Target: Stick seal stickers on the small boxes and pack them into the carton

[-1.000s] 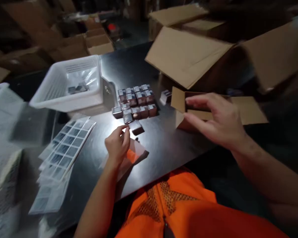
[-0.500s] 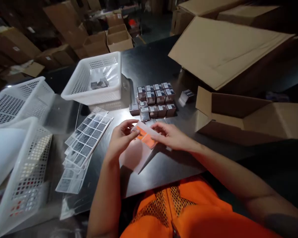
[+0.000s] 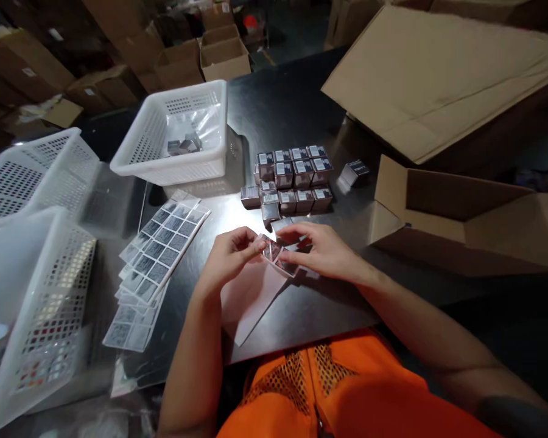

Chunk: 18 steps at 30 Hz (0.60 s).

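Note:
My left hand (image 3: 231,255) and my right hand (image 3: 322,249) meet over the black table (image 3: 283,109), both pinching the top edge of a glossy label sheet (image 3: 251,292) that bends down toward me. Small printed labels show on the sheet's raised end between my fingertips. Just beyond my hands stands a block of several small dark boxes (image 3: 292,176) with white labels on top, and one more small box (image 3: 354,173) lies apart to their right. A stack of label sheets (image 3: 158,255) lies to the left of my left hand.
A white perforated basket (image 3: 173,140) with a few small boxes in plastic stands at the back left; two more white baskets (image 3: 31,267) sit at the far left. An open cardboard box (image 3: 461,213) lies at the right, and large cardboard cartons (image 3: 438,73) behind it.
My right hand came from the open cardboard box to the label sheet and joined my left hand. The sheet, first flat on the table, is now lifted and bent, labels facing up.

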### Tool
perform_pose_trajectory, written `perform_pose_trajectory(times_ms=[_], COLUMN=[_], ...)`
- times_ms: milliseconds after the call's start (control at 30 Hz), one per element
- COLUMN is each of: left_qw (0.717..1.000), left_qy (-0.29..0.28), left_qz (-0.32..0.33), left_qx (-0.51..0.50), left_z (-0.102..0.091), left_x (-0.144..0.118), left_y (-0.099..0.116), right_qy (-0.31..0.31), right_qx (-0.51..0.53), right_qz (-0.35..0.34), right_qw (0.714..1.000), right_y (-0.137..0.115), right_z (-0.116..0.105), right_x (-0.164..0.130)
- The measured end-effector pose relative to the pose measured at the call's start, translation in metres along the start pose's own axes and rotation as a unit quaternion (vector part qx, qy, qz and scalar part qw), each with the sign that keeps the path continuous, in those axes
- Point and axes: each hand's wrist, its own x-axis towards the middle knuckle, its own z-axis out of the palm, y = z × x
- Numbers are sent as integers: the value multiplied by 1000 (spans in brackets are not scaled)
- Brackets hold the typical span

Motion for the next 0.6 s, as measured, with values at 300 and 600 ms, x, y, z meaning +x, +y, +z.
perform_pose_trajectory(times_ms=[300, 600], left_qw=[997, 998], left_qy=[-65, -47], left_qz=[21, 2], left_qx=[44, 43], left_z=[5, 6], left_x=[-4, -4], left_y=[2, 0], right_qy=[77, 75], right_qx=[-221, -381], right_qz=[-120, -147], right_qw=[965, 910], right_y=[-9, -16], right_z=[18, 33], right_x=[-1, -18])
